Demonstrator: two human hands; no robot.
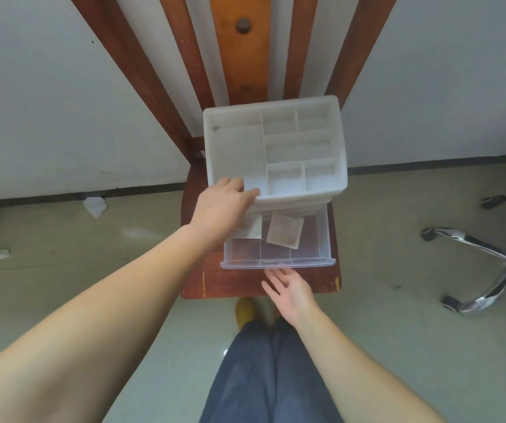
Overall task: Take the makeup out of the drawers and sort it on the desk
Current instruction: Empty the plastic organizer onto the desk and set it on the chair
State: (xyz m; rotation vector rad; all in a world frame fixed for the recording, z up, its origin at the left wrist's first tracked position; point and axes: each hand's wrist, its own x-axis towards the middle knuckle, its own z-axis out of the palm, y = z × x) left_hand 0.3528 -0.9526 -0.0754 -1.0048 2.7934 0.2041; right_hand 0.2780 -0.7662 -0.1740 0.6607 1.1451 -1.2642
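Note:
A white plastic organizer (276,151) with an open compartmented top stands on a wooden chair seat (239,283). Its clear drawer (279,259) is pulled out toward me. Inside the drawer lie two flat square sachets (284,232), one partly hidden under my left hand. My left hand (221,209) rests on the organizer's front left rim, fingers laid over the edge. My right hand (291,290) is just below the drawer's front lip, palm up, fingers straight, holding nothing.
The wooden chair's slatted back (239,50) rises behind the organizer against a white wall. A chrome swivel-chair base (495,254) stands on the floor at right. Crumpled paper scraps (94,206) lie on the floor at left. My legs (270,374) are below.

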